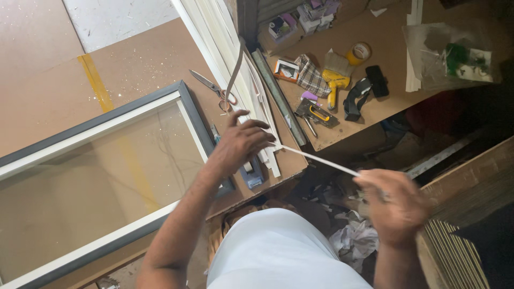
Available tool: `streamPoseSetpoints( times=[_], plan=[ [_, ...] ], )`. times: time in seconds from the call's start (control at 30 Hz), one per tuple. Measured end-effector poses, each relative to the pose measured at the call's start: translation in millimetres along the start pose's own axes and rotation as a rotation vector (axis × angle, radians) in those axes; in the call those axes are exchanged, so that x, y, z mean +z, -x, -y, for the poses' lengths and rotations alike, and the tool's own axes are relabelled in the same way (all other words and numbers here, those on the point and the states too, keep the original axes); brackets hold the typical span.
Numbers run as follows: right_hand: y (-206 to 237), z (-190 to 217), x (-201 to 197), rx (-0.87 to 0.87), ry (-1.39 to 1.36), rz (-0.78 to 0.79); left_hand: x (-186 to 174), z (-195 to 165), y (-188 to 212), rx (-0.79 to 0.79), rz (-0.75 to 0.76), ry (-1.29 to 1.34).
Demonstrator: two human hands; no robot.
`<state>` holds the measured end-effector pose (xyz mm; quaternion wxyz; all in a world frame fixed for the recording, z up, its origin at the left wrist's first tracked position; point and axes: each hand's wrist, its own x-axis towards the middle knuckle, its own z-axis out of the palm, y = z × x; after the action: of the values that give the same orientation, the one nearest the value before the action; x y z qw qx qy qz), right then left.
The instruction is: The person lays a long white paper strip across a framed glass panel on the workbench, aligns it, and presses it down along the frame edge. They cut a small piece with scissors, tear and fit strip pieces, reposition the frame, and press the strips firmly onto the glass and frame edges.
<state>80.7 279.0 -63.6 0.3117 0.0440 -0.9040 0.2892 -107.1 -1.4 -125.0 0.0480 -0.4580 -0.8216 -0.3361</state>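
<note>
A thin white strip (316, 157) runs across the middle of the frame, stretched between both hands. The left hand (241, 143), at centre, bends its fingers down onto the strip's upper end, where it meets a bundle of white strips (256, 93) lying on the brown board (139, 64); whether it pinches or only presses is hard to make out, since the fingertips cover the contact. The right hand (393, 203), at lower right, is blurred; its fingers are curled closed around the strip's lower end, and the end itself is hidden inside the grip.

A grey-framed glass panel (96, 176) fills the lower left and is cut off by the frame edge. Scissors (211, 88) lie just above the left hand, their handles partly behind a bent grey band (235, 67). A blue tape dispenser (251, 174) shows only partly below the left wrist. On the bench (385, 37) at upper right lie a yellow-handled brush (334, 80), a staple gun (316, 113) and a roll of tape (358, 52). The lower right is dark, and crumpled scraps (353, 235) are barely distinguishable there.
</note>
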Motion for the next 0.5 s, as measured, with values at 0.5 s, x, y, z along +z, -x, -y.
streamPoseSetpoints(
  times=[0.5],
  plan=[
    [51.7, -79.0, 13.3, 0.49, -0.788, -0.268, -69.5, 29.7, 103.4, -0.691, -0.725, 0.572]
  ],
)
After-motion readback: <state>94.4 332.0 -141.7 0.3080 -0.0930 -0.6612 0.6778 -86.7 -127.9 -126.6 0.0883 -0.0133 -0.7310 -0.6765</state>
